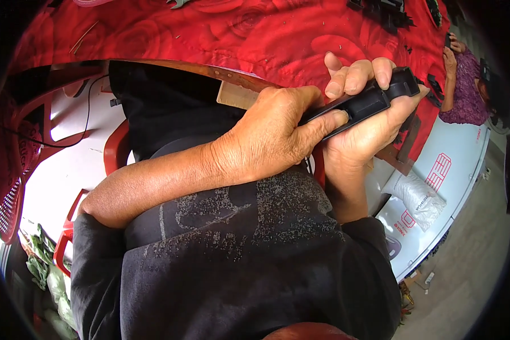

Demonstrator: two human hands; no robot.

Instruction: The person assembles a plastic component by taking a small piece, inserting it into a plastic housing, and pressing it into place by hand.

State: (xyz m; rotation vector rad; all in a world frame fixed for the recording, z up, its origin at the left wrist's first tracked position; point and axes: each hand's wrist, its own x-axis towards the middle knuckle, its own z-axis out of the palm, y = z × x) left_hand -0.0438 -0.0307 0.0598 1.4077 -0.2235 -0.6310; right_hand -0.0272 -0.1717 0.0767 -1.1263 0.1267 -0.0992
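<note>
Gripping a long black plastic part (pixel 368 102) from both sides, the two hands meet just below the edge of the table with the red rose-patterned cloth (pixel 255 34). Left hand (pixel 272 136) wraps over its near end, thumb pressed along the top; right hand (pixel 374 119) cradles the far end, fingers curled tight over it. Off right, another person's hand (pixel 450 59) rests on the cloth.
</note>
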